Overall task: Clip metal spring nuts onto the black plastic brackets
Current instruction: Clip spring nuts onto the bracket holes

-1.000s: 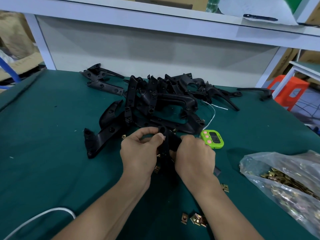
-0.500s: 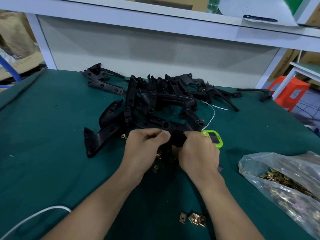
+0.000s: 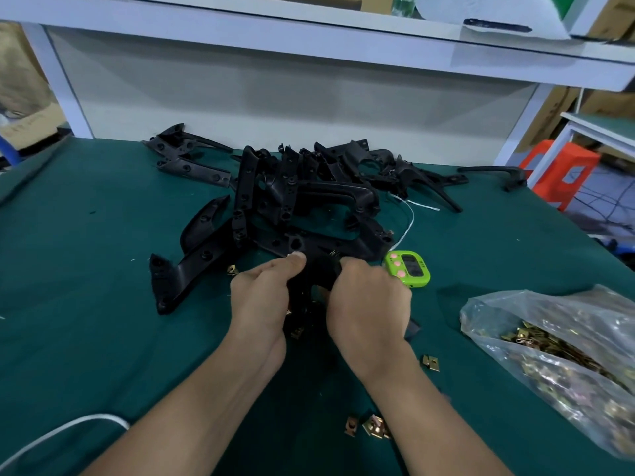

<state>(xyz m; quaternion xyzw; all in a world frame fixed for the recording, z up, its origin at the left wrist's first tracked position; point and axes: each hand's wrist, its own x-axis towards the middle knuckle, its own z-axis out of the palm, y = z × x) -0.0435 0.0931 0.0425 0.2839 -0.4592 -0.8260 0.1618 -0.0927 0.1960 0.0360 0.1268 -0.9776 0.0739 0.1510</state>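
Both hands are closed round one black plastic bracket (image 3: 318, 274), held low over the green table (image 3: 86, 269), at the near edge of the pile. Left hand (image 3: 261, 300) grips its left side, thumb up top; right hand (image 3: 369, 304) grips the right side. It looks matte black, but my fingers mostly hide it. A small brass-coloured clip (image 3: 334, 253) shows at its top edge; can't tell if it's seated. The pile of brackets (image 3: 309, 201) is just behind: black, angular, dotted with round holes. A loose clip (image 3: 297, 333) lies between my wrists, a single clip (image 3: 431, 362) beside my right forearm, and a few clips (image 3: 369, 426) nearer me. The clear bag of clips (image 3: 556, 355) is at far right, and the green timer (image 3: 407, 273) is just right of my right hand.
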